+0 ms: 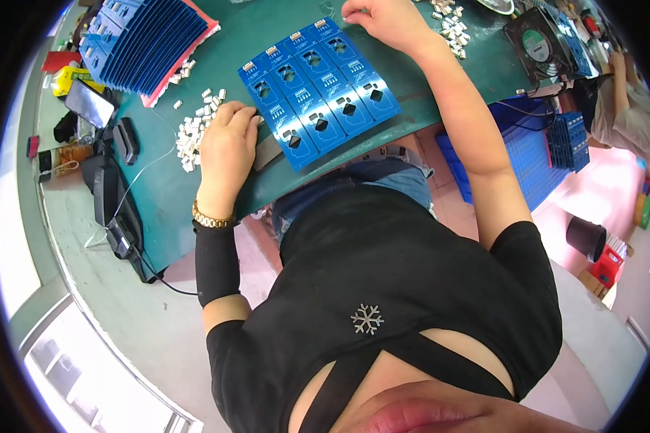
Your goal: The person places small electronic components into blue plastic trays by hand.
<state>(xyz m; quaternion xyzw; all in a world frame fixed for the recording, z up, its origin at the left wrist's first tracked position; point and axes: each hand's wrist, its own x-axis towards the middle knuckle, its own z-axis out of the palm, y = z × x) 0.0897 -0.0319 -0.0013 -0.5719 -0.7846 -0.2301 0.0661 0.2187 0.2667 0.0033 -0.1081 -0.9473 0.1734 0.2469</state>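
Note:
A blue circuit-board panel (318,90) made of several small boards lies on the green mat (253,36). My left hand (227,148) rests curled at the panel's left corner, fingers closed by a heap of small white parts (193,133); whether it pinches one is hidden. My right hand (383,18) sits at the panel's far right corner, fingertips down on the mat beside another heap of white parts (451,32). A gold bracelet (211,219) circles my left wrist.
A stack of blue boards (152,43) on a pink tray stands at the back left. A phone (90,103) and black devices with cables (115,202) lie left. A fan (538,43) sits at right; blue crates (534,159) lie below the table. Another person (628,108) sits far right.

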